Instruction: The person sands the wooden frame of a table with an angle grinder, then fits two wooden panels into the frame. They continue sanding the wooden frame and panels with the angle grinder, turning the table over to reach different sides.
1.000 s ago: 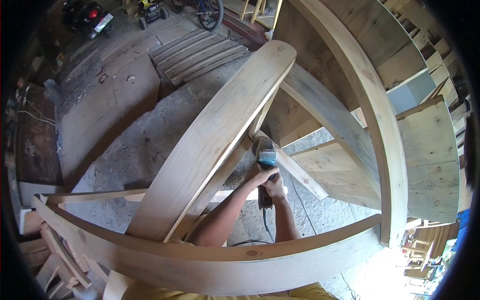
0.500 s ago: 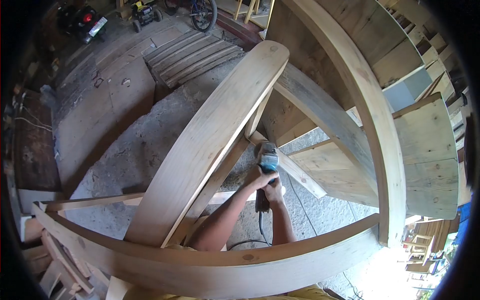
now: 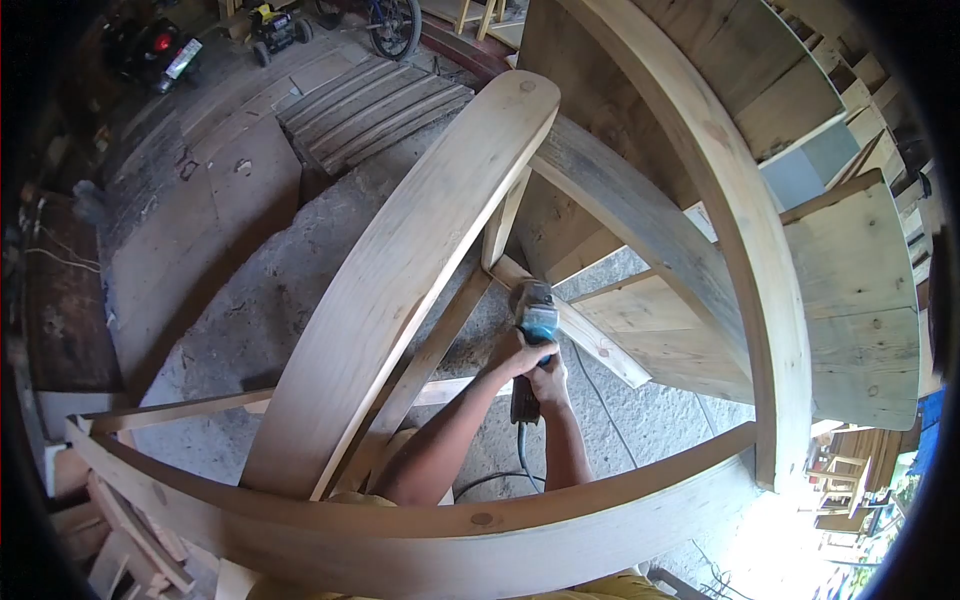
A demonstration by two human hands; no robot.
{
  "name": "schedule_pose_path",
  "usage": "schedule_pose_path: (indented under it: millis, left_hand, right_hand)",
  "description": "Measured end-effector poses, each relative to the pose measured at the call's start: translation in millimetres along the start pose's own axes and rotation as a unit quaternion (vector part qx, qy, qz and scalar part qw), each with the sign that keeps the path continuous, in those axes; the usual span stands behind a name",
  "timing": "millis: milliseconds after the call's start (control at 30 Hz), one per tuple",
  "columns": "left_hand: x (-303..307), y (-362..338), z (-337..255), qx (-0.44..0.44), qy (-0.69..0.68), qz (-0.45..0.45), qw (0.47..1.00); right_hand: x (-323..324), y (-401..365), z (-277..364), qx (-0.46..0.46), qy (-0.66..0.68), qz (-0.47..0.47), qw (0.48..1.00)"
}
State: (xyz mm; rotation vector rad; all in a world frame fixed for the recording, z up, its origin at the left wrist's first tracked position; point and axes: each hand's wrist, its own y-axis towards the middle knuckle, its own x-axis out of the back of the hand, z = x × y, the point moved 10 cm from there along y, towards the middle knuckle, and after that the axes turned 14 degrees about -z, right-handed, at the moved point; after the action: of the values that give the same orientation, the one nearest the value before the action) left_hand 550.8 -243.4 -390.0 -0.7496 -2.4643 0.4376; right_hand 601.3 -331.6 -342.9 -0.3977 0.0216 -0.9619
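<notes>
disc under the grinder unseen

Your grinder has a teal body, a grey head and a dark handle, trailing a black cable. The curved beams around you are pale tan with streaky grain and small brown knots. The floor is mottled grey. Your shirt is yellow.

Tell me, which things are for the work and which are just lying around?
In use: left hand and right hand, both gripping the power tool; its cord; the wooden strut beside the tool's head.
Lying about: motorbike; bicycle wheel; stack of planks; wood scraps.
</notes>
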Motion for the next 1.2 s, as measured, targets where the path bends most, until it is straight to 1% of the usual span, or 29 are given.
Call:
schedule_pose_path:
  millis: [33, 67, 100, 167, 200, 233, 267, 300, 367, 400, 433, 500, 533, 567, 633, 667, 733, 767, 800, 833, 900, 933, 967, 1033, 1067, 1100, 1167, 1200]
  left_hand:
    - [20, -22, -20, -0.005, 0.058, -0.001, 0.998]
    - [-2, -22, -7, -0.012, 0.057, 0.003, 0.998]
    - [-4, -37, -18, -0.024, 0.054, 0.031, 0.998]
    - [-27, -58, -18, -0.013, 0.082, 0.106, 0.991]
    - [-34, -67, -18, -0.014, 0.085, 0.125, 0.988]
    - [-34, -72, -19, -0.022, 0.097, 0.114, 0.989]
    - [-33, -71, -17, -0.018, 0.101, 0.120, 0.987]
    - [-31, -71, -13, -0.013, 0.104, 0.126, 0.986]
    - [-9, -56, -7, -0.002, 0.057, 0.070, 0.996]
    - [3, -41, -8, -0.016, 0.002, -0.007, 1.000]
    - [3, -25, 8, 0.008, 0.022, 0.027, 0.999]
    - [-35, 32, 65, 0.007, -0.040, -0.079, 0.996]
    - [-24, 24, 48, 0.019, -0.062, -0.056, 0.996]
    - [-13, 14, 34, 0.017, -0.062, -0.055, 0.996]
    - [-1, -11, -1, -0.010, -0.040, -0.011, 0.999]
    - [11, -28, -19, 0.007, 0.019, 0.024, 1.000]
    - [0, -30, -17, 0.009, 0.015, 0.019, 1.000]
    - [-6, -31, -17, 0.009, 0.012, 0.010, 1.000]
    - [-8, -31, -21, -0.008, -0.003, -0.019, 1.000]
    - [-14, -31, -20, -0.007, -0.005, -0.021, 1.000]
    - [-20, -46, -34, -0.028, 0.026, 0.015, 0.999]
    - [-23, -56, -37, -0.027, 0.016, 0.012, 0.999]
    - [-34, -68, -39, -0.009, 0.024, 0.072, 0.997]
    - [-52, -86, -34, -0.020, 0.070, 0.080, 0.994]
    - [-59, -91, -32, -0.031, 0.074, 0.103, 0.991]
    - [-66, -94, -30, -0.041, 0.078, 0.126, 0.988]
    - [-57, -86, -27, -0.048, 0.090, 0.098, 0.990]
    - [-49, -75, -23, -0.036, 0.074, 0.091, 0.992]
  right_hand:
    - [9, 1, -21, 0.000, 0.040, 0.001, 0.999]
    - [21, -10, -22, -0.016, 0.010, -0.019, 1.000]
    - [33, -18, -24, -0.012, -0.001, -0.032, 0.999]
    - [52, -31, -34, 0.014, 0.097, -0.051, 0.994]
    - [64, -39, -40, -0.002, 0.064, -0.074, 0.995]
    - [70, -50, -33, -0.018, 0.032, -0.097, 0.995]
    - [71, -50, -31, 0.002, 0.014, -0.096, 0.995]
    - [66, -48, -28, 0.003, 0.014, -0.096, 0.995]
    - [35, -41, -14, 0.024, 0.046, -0.035, 0.998]
    - [23, -26, -11, 0.099, 0.021, -0.023, 0.995]
    - [11, -10, -29, 0.052, -0.011, 0.022, 0.998]
    - [-1, -5, 4, 0.059, -0.115, 0.002, 0.992]
    - [-1, 8, -8, 0.058, -0.126, 0.007, 0.990]
    - [3, 6, -5, 0.058, -0.125, 0.006, 0.990]
    - [11, -1, 0, 0.014, -0.056, 0.011, 0.998]
    - [22, 2, -9, 0.008, -0.084, 0.005, 0.996]
    - [33, 0, -12, -0.001, -0.074, 0.006, 0.997]
    - [36, -1, -12, -0.007, -0.063, 0.010, 0.998]
    - [40, -3, -10, -0.006, -0.064, 0.011, 0.998]
    - [44, -5, -7, -0.002, -0.040, 0.005, 0.999]
    - [57, -13, -5, 0.003, 0.009, -0.010, 1.000]
    - [68, -16, -10, 0.004, -0.022, -0.016, 1.000]
    - [80, -24, -15, 0.007, 0.007, -0.030, 0.999]
    - [101, -31, -48, 0.005, 0.087, -0.039, 0.995]
    - [105, -36, -50, 0.018, 0.076, -0.029, 0.997]
    - [107, -43, -45, 0.040, 0.100, -0.037, 0.993]
    - [104, -32, -62, 0.060, 0.102, -0.055, 0.991]
    - [93, -28, -62, 0.039, 0.077, -0.051, 0.995]
